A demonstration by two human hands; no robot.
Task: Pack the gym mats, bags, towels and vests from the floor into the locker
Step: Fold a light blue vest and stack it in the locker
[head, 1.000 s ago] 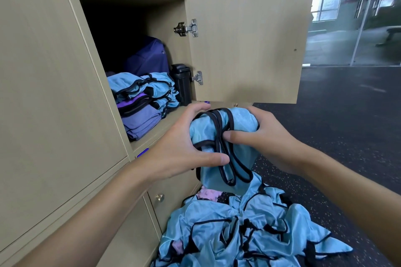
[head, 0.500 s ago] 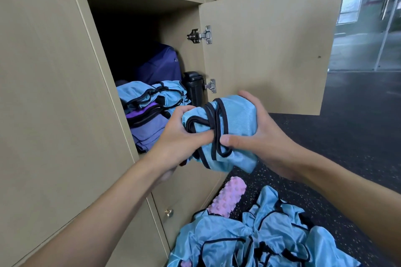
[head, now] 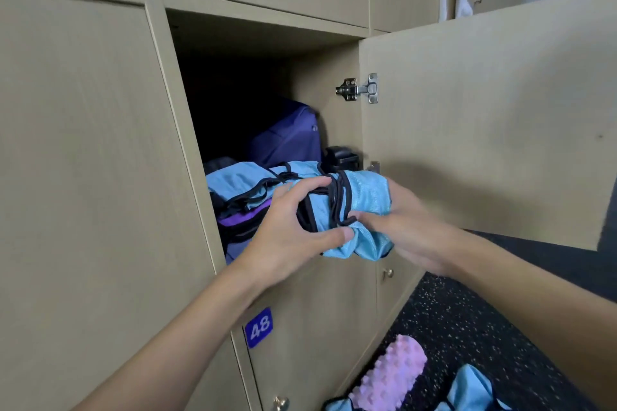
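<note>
Vest (head: 354,207), rolled, blue with black trim, sits at the mouth of the locker (head: 337,130), just in front of the folded stack (head: 233,183) inside. Left hand (head: 287,237) grips its left end, fingers over and thumb under; right hand (head: 407,227) holds the right end, thumb on the trim, so the roll spans both grips. Open door (head: 484,117) is just right, with a pink roller (head: 390,374) on the floor (head: 467,320) below.

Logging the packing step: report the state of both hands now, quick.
Left hand: grips the folded blue vest.
Right hand: grips the same vest from the other side.
</note>
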